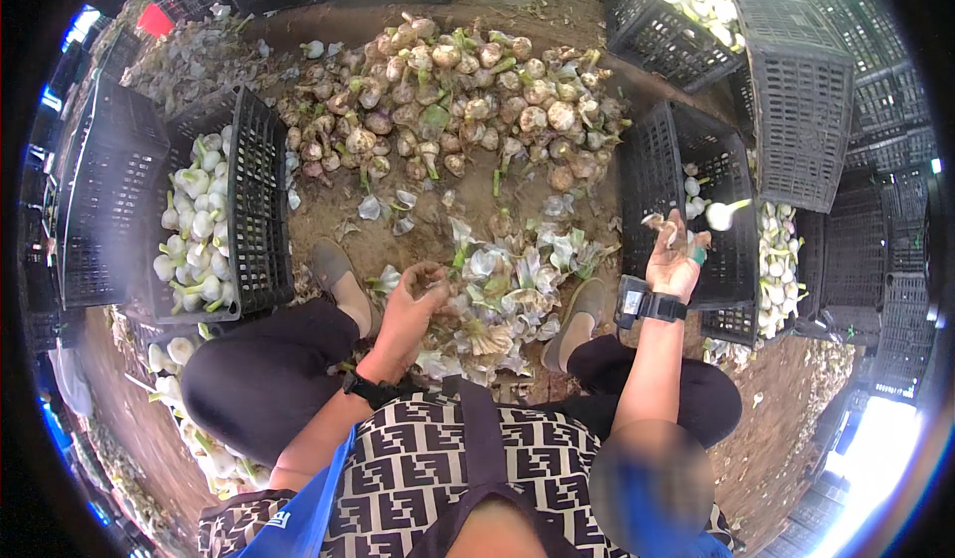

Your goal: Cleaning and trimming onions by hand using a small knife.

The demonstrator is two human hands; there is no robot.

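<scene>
My right hand (pixel 673 263) reaches over the black plastic crate (pixel 649 177) on the right, palm up and fingers apart. A peeled white garlic bulb (pixel 720 216) with a short green stem is in the air just beyond the fingertips. Scraps of brown garlic skin (pixel 658 222) cling at the fingers, and one finger has a green wrap (pixel 699 254). Between my knees, my left hand (pixel 414 301) is half curled beside a heap of loose garlic skins (pixel 515 282); whether it holds anything is hidden. Unpeeled garlic bulbs (pixel 448 103) lie piled on the ground ahead.
On the left stands a black crate (pixel 257 207) of peeled bulbs. Another full crate (pixel 664 51) stands at the far right, near an upturned crate (pixel 802 110). More peeled bulbs (pixel 777 267) lie beyond the right crate. My shoes (pixel 584 304) flank the skin heap.
</scene>
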